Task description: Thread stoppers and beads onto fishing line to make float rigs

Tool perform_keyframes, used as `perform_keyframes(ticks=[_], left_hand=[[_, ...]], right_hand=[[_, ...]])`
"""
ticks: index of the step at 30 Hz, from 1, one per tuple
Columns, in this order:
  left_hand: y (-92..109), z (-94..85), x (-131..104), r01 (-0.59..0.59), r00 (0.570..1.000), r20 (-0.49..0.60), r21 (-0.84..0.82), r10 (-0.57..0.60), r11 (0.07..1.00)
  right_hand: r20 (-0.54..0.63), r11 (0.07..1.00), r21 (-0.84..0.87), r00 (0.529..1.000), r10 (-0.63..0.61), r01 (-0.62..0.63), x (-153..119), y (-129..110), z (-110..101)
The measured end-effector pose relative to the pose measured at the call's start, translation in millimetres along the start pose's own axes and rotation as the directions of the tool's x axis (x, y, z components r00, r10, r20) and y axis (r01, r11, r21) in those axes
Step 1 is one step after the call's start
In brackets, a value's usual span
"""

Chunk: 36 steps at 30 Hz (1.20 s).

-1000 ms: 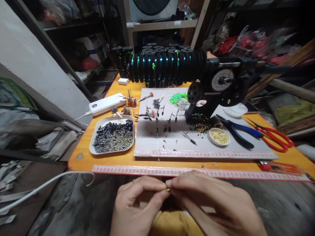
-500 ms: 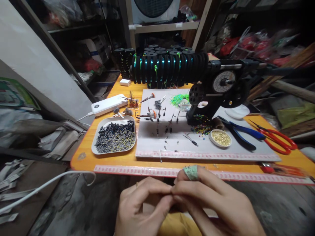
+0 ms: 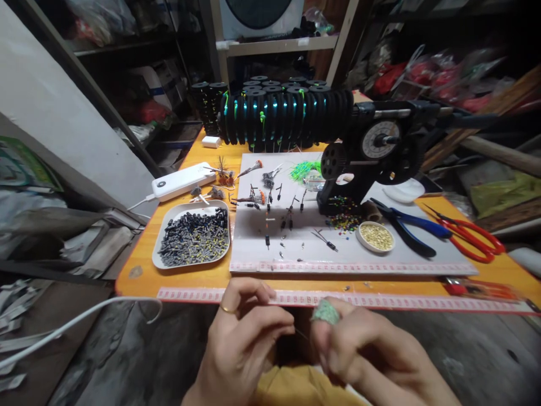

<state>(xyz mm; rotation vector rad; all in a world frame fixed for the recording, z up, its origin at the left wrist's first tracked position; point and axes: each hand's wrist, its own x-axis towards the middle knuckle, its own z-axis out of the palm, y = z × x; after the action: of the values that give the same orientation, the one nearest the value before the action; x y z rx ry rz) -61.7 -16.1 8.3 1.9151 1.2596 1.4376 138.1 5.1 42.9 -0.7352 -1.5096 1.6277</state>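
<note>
Both my hands are close together below the table's front edge. My left hand (image 3: 249, 338), a ring on one finger, has its thumb and forefinger pinched together. My right hand (image 3: 367, 349) is closed, with green tape (image 3: 325, 312) wrapped round one finger. A faint thin line (image 3: 301, 334) runs across the small gap between the fingertips; its ends are hidden in the fingers. Beyond them a measuring tape strip (image 3: 253, 295) lies along the table edge. On the grey board (image 3: 253, 248) behind it lie small black pieces with wire-like ends, among them one (image 3: 325, 241).
A white tray (image 3: 155, 256) of small black and grey parts stands left, near a white power bank (image 3: 183, 181). A black winding device (image 3: 355, 163) carries a row of spools (image 3: 287, 118). Right are a bowl of golden bits (image 3: 376, 237), blue-handled pliers (image 3: 408, 231) and red scissors (image 3: 469, 237).
My hands have moved from touching fingertips to slightly apart, with the thin line now showing between them. My right hand has curled more tightly. The view has shifted slightly.
</note>
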Motion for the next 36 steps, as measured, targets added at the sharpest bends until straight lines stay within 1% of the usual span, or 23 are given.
perform_keyframes(ticks=[1,3,4,6,8,9,11,12,13,14,15,17,19,23,26,31,36], left_hand=[[0.9,0.6,1.0,-0.002,1.000,-0.007,-0.008,0.002,1.000],[4.2,1.4,3.6,0.038,0.999,-0.009,-0.057,-0.038,0.998],[6.0,1.8,4.7,0.064,0.998,-0.012,-0.093,-0.065,0.994],[9.2,3.3,5.2,0.118,0.991,-0.035,-0.165,-0.126,0.979],[11.7,6.1,2.9,0.201,0.973,-0.058,-0.262,-0.223,0.944],[12.7,8.0,1.0,0.247,0.956,-0.071,-0.333,-0.285,0.910],[14.4,11.4,-2.9,0.310,0.913,-0.082,-0.502,-0.401,0.808],[15.0,12.3,-4.3,0.313,0.897,-0.083,-0.572,-0.433,0.758],[15.2,12.4,-5.2,0.303,0.894,-0.082,-0.614,-0.440,0.729],[15.1,11.6,-5.6,0.295,0.902,-0.070,-0.622,-0.427,0.725],[14.6,9.9,-5.6,0.289,0.916,-0.053,-0.603,-0.398,0.744],[12.7,5.1,-4.9,0.273,0.944,-0.015,-0.527,-0.330,0.805],[10.7,0.6,-4.2,0.253,0.958,-0.001,-0.461,-0.286,0.850],[9.7,-2.8,-3.2,0.226,0.965,-0.020,-0.454,-0.263,0.862],[10.3,-3.6,-0.8,0.192,0.975,-0.009,-0.476,-0.223,0.858],[9.9,-6.6,6.2,0.164,0.984,0.016,-0.490,-0.179,0.856],[7.7,-10.7,11.2,0.154,0.988,0.039,-0.435,-0.153,0.887]], right_hand=[[-0.035,0.998,-0.046,0.999,0.033,-0.034,1.7,-1.0,0.8],[-0.077,0.990,-0.089,0.991,0.106,-0.113,7.5,-3.2,4.2],[-0.097,0.984,-0.069,0.983,0.155,-0.162,11.0,-4.0,6.5],[-0.153,0.967,0.031,0.955,0.254,-0.252,17.1,-4.1,11.3],[-0.186,0.941,0.123,0.924,0.334,-0.315,20.8,-2.3,14.4],[-0.175,0.930,0.150,0.917,0.360,-0.336,21.6,-1.0,15.0],[-0.114,0.912,0.177,0.913,0.392,-0.369,22.0,1.5,14.2],[-0.080,0.906,0.180,0.912,0.402,-0.383,21.9,2.4,13.3],[-0.053,0.903,0.177,0.912,0.406,-0.392,21.9,2.8,12.3],[-0.033,0.902,0.168,0.912,0.408,-0.397,22.0,2.6,11.4],[-0.023,0.902,0.161,0.912,0.410,-0.401,22.5,2.0,10.8],[-0.020,0.897,0.164,0.907,0.420,-0.411,24.2,-0.3,10.2],[0.003,0.882,0.199,0.901,0.435,-0.426,26.6,-2.9,10.0],[0.079,0.852,0.267,0.891,0.446,-0.450,31.8,-5.5,8.6],[0.102,0.848,0.287,0.894,0.436,-0.446,34.1,-5.5,7.2],[0.086,0.859,0.293,0.906,0.414,-0.420,34.1,-3.6,5.8],[0.089,0.866,0.289,0.912,0.400,-0.408,37.2,-2.8,5.0]])
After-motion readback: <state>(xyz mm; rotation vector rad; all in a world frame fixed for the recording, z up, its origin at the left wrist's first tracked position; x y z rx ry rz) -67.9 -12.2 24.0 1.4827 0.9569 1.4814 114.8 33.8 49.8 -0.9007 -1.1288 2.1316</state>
